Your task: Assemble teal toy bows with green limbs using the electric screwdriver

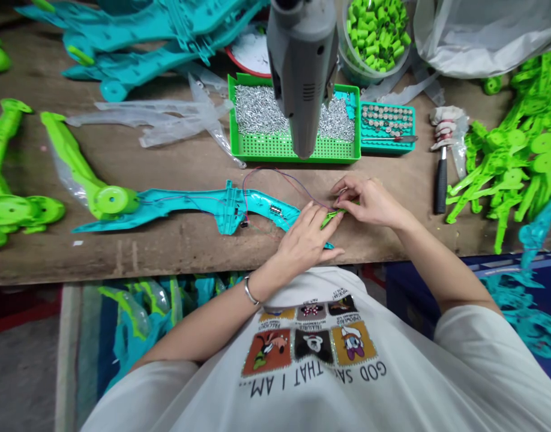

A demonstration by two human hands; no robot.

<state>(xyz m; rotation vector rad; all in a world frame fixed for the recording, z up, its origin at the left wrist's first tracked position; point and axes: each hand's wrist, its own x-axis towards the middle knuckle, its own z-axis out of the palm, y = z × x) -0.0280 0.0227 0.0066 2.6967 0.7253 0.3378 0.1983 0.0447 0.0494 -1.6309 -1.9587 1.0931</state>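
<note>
- Item, one long teal shell (pixel 198 203), lying open on the bench (pixel 176 255) before us, its right end beneath our left hand (pixel 307 231).
- Item, left hand: laid over that end, thumb apart from the fingers; whether they grip, we cannot tell.
- Item, right hand (pixel 365 201): thumb and fingertips drawn together at a slim lime piece (pixel 332 217) and the wire beside it; which of them is pinched, we cannot tell.
- Done, as we judge it: a small metal part (pixel 275 210) sits in the shell, and thin wires (pixel 185 197) run along its left half.
- Partly done, by our reckoning: a red-and-blue wire loop (pixel 298 179) arches outside the shell, and a small black part (pixel 244 225) sits by its lower edge.
- Left, by our reckoning: no cover lies over the wires.
- Uncertain: a lime limb (pixel 84 168) overlaps the shell's left end; joined or merely resting, we cannot tell.
- At hand: silver screws (pixel 257 111) in a green tray (pixel 266 148), under a grey driver (pixel 302 78).
</note>
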